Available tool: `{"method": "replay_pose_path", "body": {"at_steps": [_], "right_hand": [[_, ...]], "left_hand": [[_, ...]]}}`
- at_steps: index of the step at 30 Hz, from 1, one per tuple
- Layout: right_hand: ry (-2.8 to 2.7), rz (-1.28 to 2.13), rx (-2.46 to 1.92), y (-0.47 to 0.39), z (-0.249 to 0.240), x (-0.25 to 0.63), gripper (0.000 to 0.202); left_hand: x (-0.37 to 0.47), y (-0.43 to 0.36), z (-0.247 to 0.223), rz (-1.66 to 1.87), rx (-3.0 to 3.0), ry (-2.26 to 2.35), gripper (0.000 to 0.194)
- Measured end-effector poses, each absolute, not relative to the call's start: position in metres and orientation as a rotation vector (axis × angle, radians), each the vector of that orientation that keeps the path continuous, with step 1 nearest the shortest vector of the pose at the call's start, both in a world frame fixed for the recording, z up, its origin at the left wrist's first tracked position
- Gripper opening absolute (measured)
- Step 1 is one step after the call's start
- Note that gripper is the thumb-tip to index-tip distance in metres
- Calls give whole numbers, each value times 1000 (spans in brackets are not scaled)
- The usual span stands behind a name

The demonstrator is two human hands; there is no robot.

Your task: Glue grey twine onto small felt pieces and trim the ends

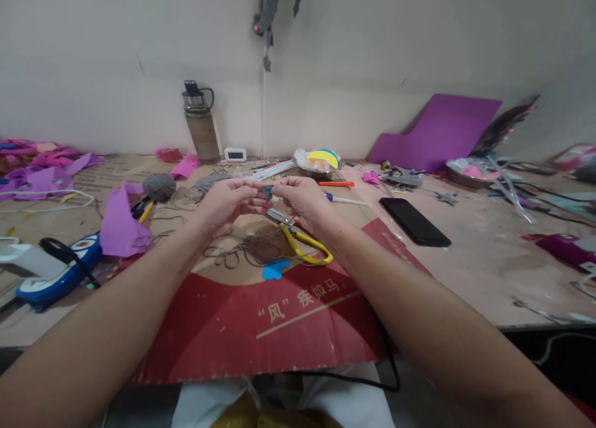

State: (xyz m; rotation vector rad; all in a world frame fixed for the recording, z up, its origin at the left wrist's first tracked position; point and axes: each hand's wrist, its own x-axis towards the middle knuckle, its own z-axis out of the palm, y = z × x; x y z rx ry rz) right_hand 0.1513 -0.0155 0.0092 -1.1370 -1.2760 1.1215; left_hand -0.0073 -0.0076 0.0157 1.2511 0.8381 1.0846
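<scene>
Over the middle of the work surface, my left hand (231,202) and my right hand (302,199) meet at the fingertips. Between them is a small grey-blue piece (267,192), pinched from both sides and too small to identify. Both hands are closed on it. Just below my right hand lie yellow-handled scissors (307,249), their blades partly covered by it. Loose grey yarn (233,254) spreads beneath my left hand. A bright blue cut-out shape (275,269) rests close to the scissors.
Red printed cardboard (209,335) covers the near edge. To the left are a grey yarn ball (159,187), a purple sheet (121,226) and a blue-and-white device (65,269). A bottle (201,127) stands behind. A black phone (414,222) and a bowl (472,172) are at right.
</scene>
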Motion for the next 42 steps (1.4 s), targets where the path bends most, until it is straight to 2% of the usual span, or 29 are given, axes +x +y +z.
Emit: {"method": "replay_pose_path", "body": {"at_steps": [6, 11, 16, 19, 24, 29, 34, 38, 42], "right_hand": [[-1404, 996, -1195, -17, 9, 150, 13], [-1484, 938, -1212, -17, 8, 148, 10], [-1505, 1056, -1124, -22, 11, 151, 6], [-1526, 1125, -1092, -25, 12, 155, 12], [-1518, 1067, -1105, -23, 7, 155, 10], [-1452, 1030, -1137, -20, 6, 154, 9], [-1339, 1191, -1131, -20, 14, 161, 14], [-1294, 1256, -1142, -21, 17, 167, 18], [-1319, 1213, -1176, -18, 13, 168, 21]], "left_hand": [[-9, -7, 16, 1050, 1432, 922, 18], [-8, -7, 15, 1018, 1562, 1062, 9], [-7, -8, 16, 1075, 1600, 1101, 6], [-8, -7, 15, 1101, 1581, 1132, 6], [-7, -7, 14, 1109, 1604, 1129, 7], [-8, -8, 15, 1055, 1542, 1072, 10], [-13, -1, 15, 910, 1360, 872, 23], [-17, 7, 10, 1052, 1285, 966, 12], [-17, 6, 8, 1137, 1356, 1019, 16]]}}
